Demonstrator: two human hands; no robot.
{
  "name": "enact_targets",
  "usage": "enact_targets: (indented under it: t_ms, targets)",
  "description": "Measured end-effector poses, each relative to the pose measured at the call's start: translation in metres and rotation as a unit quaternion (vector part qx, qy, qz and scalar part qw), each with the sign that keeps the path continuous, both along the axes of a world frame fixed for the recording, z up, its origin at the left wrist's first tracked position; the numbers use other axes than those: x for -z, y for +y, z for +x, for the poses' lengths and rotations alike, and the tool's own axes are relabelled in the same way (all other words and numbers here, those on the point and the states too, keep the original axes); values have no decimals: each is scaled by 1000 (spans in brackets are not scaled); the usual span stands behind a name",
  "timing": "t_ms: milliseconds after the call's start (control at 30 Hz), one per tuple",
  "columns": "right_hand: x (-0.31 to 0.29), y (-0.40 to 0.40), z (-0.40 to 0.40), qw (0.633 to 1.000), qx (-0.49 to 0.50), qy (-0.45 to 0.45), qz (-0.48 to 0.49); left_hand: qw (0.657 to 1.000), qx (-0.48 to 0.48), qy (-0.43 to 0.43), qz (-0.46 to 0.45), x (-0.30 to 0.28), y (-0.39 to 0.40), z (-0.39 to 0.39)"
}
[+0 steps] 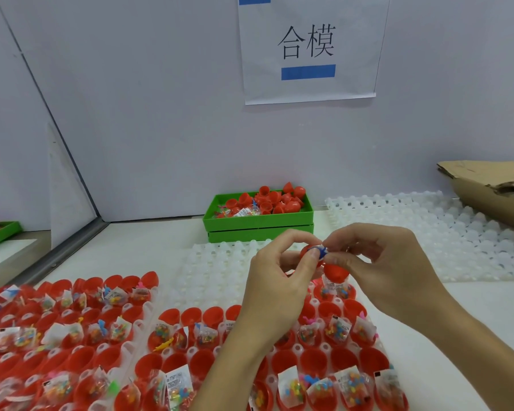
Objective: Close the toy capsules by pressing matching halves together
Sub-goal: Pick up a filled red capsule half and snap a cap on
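Currently, left to right: tray of open red halves (57, 330), most stuffed with small toy packets, on the desk (149, 250) at the near left; a second such tray (279, 357) below the hands. Left hand (279, 280) curls round one red capsule half (307, 250); right hand (377, 262) pinches the mating red half (336, 269), the two hands close together above the tray, a blue toy piece (322, 253) showing at the seam, halves not yet shut. Judged thin, light, stiff plastic, smooth and somewhat slippery; best held round each dome, pressing squarely along the rim. Contents may snag the join. Behind: green bin (258, 222) of loose halves; empty white trays (428, 232) at right.
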State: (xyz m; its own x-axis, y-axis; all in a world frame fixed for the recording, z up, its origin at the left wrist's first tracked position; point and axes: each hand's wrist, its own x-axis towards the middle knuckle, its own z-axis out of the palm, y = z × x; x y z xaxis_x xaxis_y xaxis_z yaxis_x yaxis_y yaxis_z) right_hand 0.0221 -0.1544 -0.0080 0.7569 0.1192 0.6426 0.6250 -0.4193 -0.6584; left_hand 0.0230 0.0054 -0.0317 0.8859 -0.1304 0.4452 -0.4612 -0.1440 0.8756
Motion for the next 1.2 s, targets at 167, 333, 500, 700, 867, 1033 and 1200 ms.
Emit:
enact_targets:
  t_ms: [167,333,500,700,867,1033,1200]
  targets:
    - [2,0,1,999,-23,5,34,999,12,29,-41,-3,1,-1]
    - [5,0,3,999,-2,9,48,998,25,38,-50,-2,0,-2]
    - [7,0,5,999,18,25,26,997,11,25,-67,-1,-3,-2]
    - [1,-13,8,970,-76,220,67,993,-20,31,-114,-3,0,2]
    - [2,-9,8,971,-83,209,77,992,-22,30,-119,-3,1,4]
    - [-1,-8,7,980,-49,143,127,994,-3,16,-105,-3,-1,1]
    - [-1,-2,2,984,-60,114,124,998,-41,-33,-20,-1,-3,-2]
